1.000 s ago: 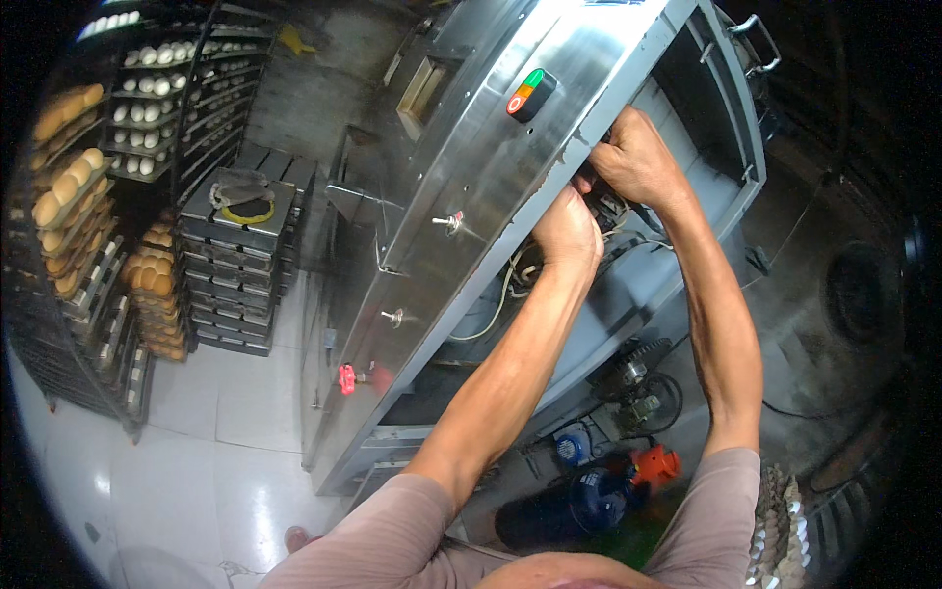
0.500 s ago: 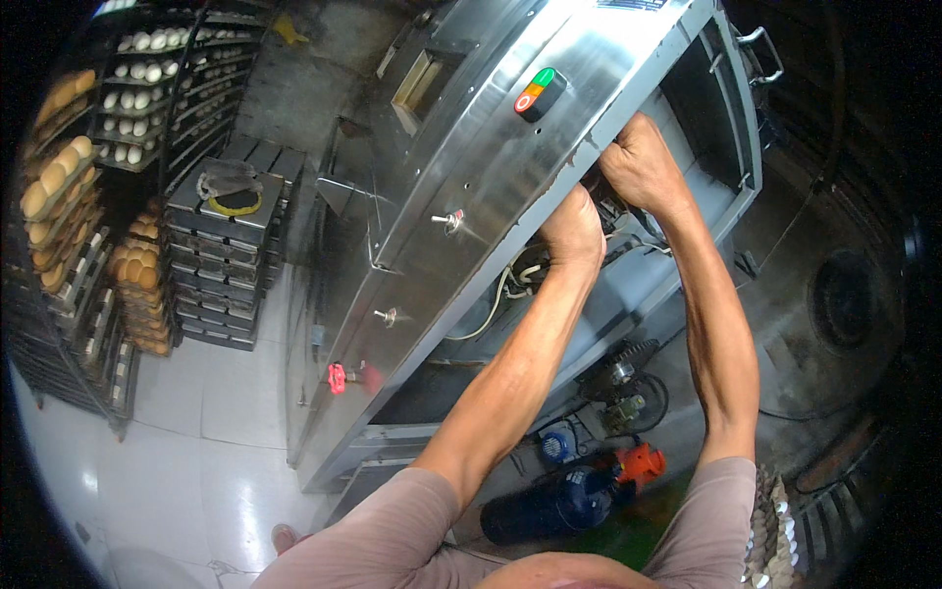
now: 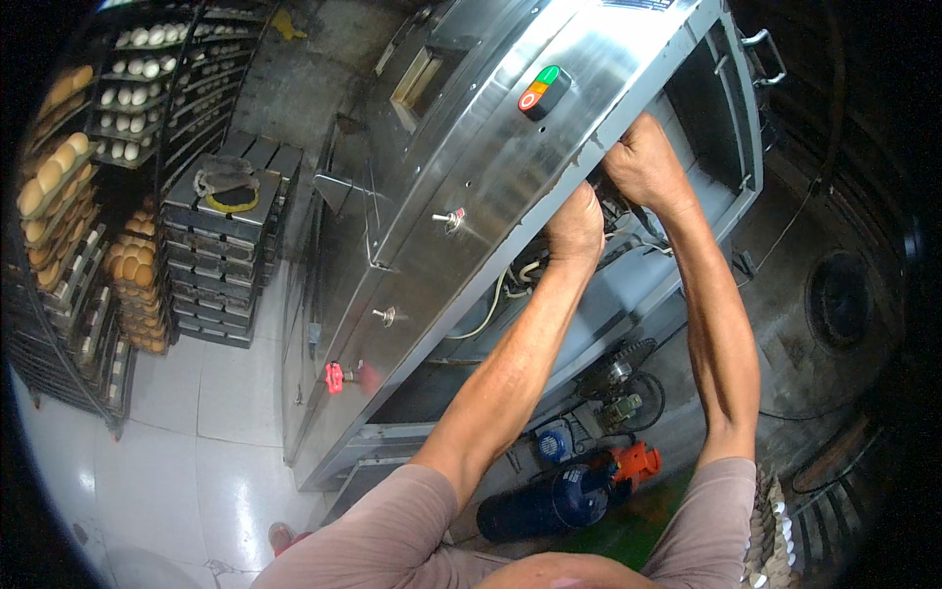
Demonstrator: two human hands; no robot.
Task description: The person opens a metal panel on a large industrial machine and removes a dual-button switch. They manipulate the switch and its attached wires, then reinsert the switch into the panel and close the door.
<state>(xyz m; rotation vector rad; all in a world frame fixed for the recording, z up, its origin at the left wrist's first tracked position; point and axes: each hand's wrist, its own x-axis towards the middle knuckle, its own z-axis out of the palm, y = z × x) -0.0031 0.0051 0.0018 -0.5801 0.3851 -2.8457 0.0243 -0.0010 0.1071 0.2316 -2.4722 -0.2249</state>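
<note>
So both hands are jammed in behind the edge of the steel panel of a big oven; the left hand is reached up into the gap where the wires are tucked, knuckles outward, fingers curled out of sight behind the panel edge; whether anything is gripped there can't be told. The right hand is set just above and to the right of it, wrapped around the panel's rim, fingers hidden on the far side too; it looks closed on the edge, but that's only judged from the knuckles.

The key relation: the panel's long axis is run diagonally, lower left to upper right, and both hands are placed at its right edge, near the upper end, just below the switch with its green and red buttons; the wires are found directly under the left hand, so that hand is the nearer one to them.

Hard to make out: the inside of the gap is dark; the wire ends are cut off by the panel and forearm. Lower down, a blue motor and a sprocket can be seen; racks of bread are stood well apart on the left.
</note>
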